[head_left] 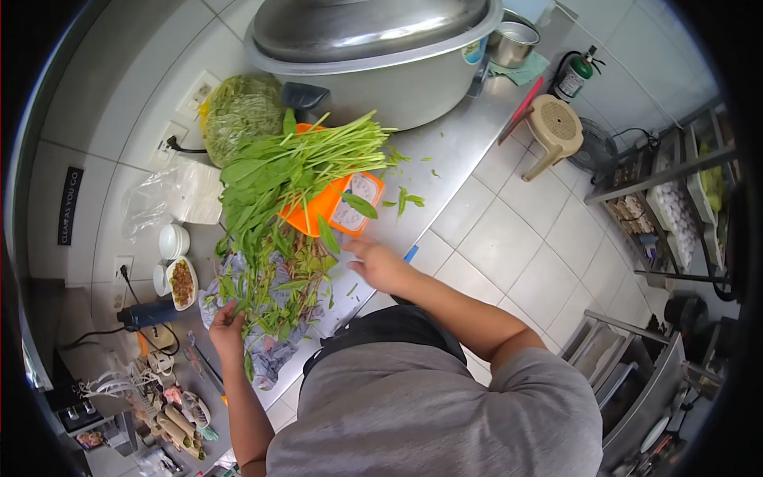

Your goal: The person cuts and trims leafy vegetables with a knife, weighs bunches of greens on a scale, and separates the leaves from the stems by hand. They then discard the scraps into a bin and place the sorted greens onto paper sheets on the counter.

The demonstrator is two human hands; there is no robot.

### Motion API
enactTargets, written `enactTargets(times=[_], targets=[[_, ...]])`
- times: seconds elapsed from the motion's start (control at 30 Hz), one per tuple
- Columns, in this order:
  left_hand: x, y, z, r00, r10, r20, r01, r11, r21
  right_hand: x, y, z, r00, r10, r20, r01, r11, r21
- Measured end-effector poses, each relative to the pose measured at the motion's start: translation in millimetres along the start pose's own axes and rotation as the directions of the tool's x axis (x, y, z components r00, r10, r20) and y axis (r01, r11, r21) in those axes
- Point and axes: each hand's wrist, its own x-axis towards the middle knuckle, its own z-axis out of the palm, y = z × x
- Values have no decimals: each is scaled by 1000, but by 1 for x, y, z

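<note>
Left hand (pixel 226 324): fingers curling beside loose green leaves (pixel 274 306), grip unclear | right hand (pixel 375 265): fingers spreading part-open | long-stemmed leafy green bunch (pixel 294 163): lying farther off, partly hiding orange plastic tray (pixel 314 213) | far grey metal pot (pixel 381 87): running out of view

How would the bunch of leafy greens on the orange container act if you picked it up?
The greens would probably feel light, being just leaves and slim stems. The leafy end drapes, so it would likely flop. With no tie visible, some pieces might slip out.

Grey short-sleeved shirt (pixel 437 405); black garment (pixel 389 327) at the waist, possibly an apron.
</note>
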Motion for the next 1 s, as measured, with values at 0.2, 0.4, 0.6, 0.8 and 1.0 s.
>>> enactTargets(times=[0.2,0.4,0.6,0.8,1.0], targets=[[-21,2,-5,995,83,50,-85,995,56,4,28,-57,867,-124,-483,-181,823,-538],[-31,-10,-3,997,24,67,-26,999,29,75,68,-73,872,4,-489,-298,797,-526],[-42,-7,13,995,63,75,-65,998,16,129,64,-86,938,-122,-323,-83,828,-555],[-53,-6,27,988,29,155,-30,1000,6,149,82,-85,957,-289,37,244,725,-645],[-55,-16,22,994,-17,111,27,996,-83,74,54,-107,988,-83,127,146,741,-655]])
